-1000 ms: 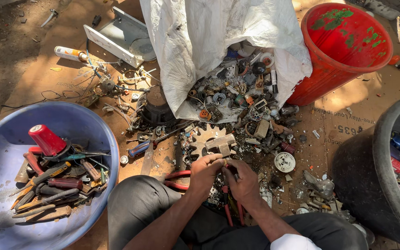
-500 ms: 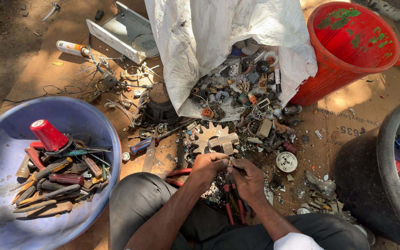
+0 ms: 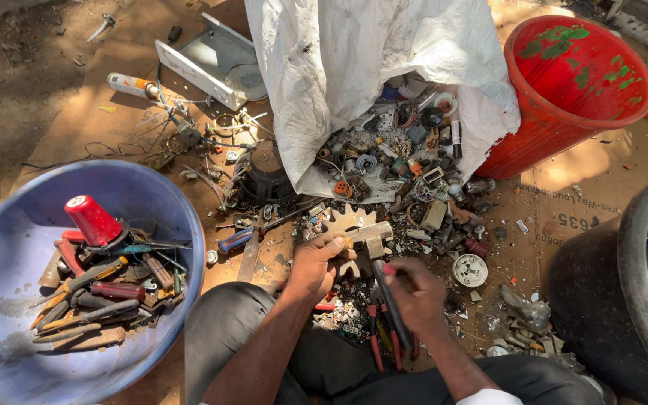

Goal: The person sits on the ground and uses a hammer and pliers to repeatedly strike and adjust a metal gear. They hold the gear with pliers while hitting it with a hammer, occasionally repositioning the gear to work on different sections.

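My left hand [image 3: 316, 264] grips a tan toothed gear part [image 3: 355, 225] lying on the cardboard in front of my knees. My right hand [image 3: 416, 294] holds a dark screwdriver [image 3: 391, 300] with a red end, its shaft pointing down toward my lap. Both hands sit just below a spill of small metal and plastic scrap [image 3: 403, 161] pouring from the mouth of a white sack [image 3: 369, 67]. Red-handled pliers [image 3: 380, 349] lie between my legs.
A blue basin [image 3: 178, 225] at left holds tools and a red cone. A red bucket [image 3: 564, 82] stands at upper right, a black tub [image 3: 624, 300] at right. A grey metal bracket [image 3: 215, 64], spray can [image 3: 133, 85], wires and a blue-handled tool [image 3: 235, 240] lie on the cardboard.
My left hand has closed on the gear part and my right hand has raised the screwdriver beside it; before, both hands were together lower down over the small parts.
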